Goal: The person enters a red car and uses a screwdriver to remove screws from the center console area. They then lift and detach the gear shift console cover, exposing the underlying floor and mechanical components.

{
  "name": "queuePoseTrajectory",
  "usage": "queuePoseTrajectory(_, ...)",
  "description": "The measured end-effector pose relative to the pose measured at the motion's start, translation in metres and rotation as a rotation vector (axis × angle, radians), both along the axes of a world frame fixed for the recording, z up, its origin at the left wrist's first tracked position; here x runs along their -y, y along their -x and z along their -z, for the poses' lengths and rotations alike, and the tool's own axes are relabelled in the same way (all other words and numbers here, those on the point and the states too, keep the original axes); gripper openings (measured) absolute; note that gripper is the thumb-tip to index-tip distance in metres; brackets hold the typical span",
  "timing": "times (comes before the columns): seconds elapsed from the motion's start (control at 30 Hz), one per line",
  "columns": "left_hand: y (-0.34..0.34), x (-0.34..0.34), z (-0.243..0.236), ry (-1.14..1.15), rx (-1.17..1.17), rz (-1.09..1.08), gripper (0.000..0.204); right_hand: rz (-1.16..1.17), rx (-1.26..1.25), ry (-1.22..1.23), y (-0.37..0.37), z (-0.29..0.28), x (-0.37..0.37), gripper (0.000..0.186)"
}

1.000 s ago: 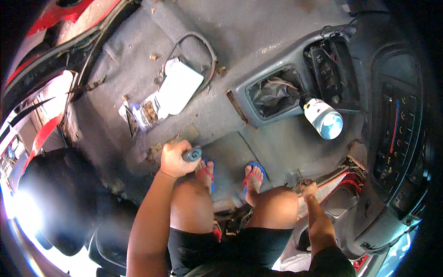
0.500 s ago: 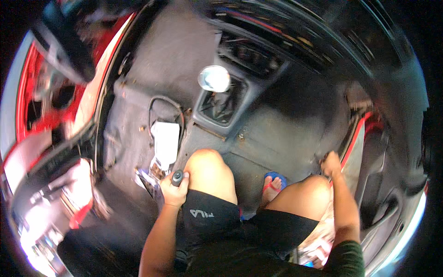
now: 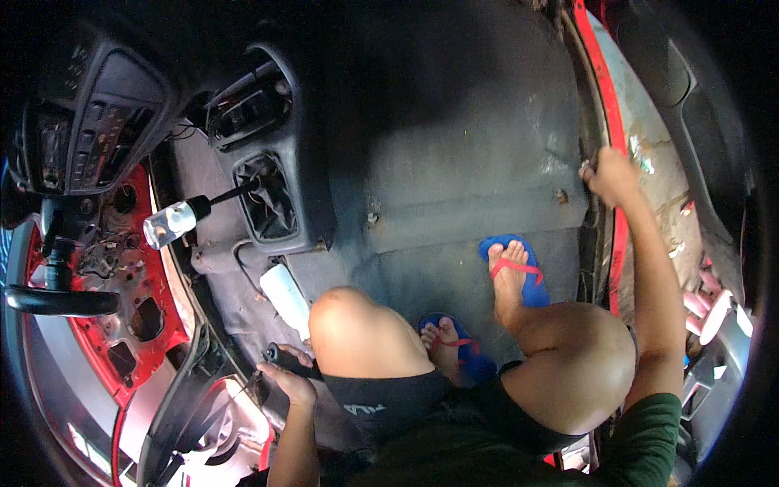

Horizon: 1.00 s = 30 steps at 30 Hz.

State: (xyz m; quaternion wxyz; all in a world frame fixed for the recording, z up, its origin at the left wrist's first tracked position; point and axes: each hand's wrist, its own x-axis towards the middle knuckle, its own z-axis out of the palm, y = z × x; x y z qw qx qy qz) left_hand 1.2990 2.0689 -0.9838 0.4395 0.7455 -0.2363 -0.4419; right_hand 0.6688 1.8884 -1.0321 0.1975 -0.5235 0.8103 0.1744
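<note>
My left hand (image 3: pixel 288 375) is closed round a dark cylindrical handle (image 3: pixel 282 357), low beside my left knee (image 3: pixel 349 325). The far end of that tool is hard to make out. My right hand (image 3: pixel 613 177) is closed at the dark inner edge of the red door sill (image 3: pixel 615 256), on a small metallic piece (image 3: pixel 587 169) too small to name. A white flat object (image 3: pixel 284 296) lies on the grey floor above my left hand, partly behind the knee. My feet rest in blue sandals with red straps (image 3: pixel 526 272) on the floor between the hands.
At the left are the dashboard (image 3: pixel 93 105), a red metal door panel (image 3: pixel 146 268) and the centre console (image 3: pixel 296 203). A lever with a silver-and-black top (image 3: pixel 170 224) leans out of it. A dark door trim (image 3: pixel 690 114) stands at the far right. Grey flooring (image 3: pixel 479 162) spans the middle.
The view has swung round toward the right-hand sill. My right hand has moved forward along that sill, still closed. My left hand stays on the dark handle, now lower beside the knee.
</note>
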Motion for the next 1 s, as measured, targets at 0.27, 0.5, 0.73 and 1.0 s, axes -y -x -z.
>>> queuePoseTrajectory(0.27,-0.004,0.021,-0.021,-0.110,0.183,0.096,0.061,-0.249,0.655,0.188,-0.023,-0.029,0.047,0.037)
queuePoseTrajectory(0.5,0.110,0.209,-0.038,0.209,1.233,1.116,0.049,-0.018,1.419,0.445,-0.128,0.083,0.076,0.034)
queuePoseTrajectory(0.73,0.131,0.324,0.056,0.523,1.336,1.325,0.037,0.028,1.459,0.430,-0.178,0.096,0.110,0.031)
queuePoseTrajectory(1.0,0.139,0.332,0.064,0.447,1.440,1.343,0.037,0.000,1.352,0.434,-0.179,0.111,0.142,0.034)
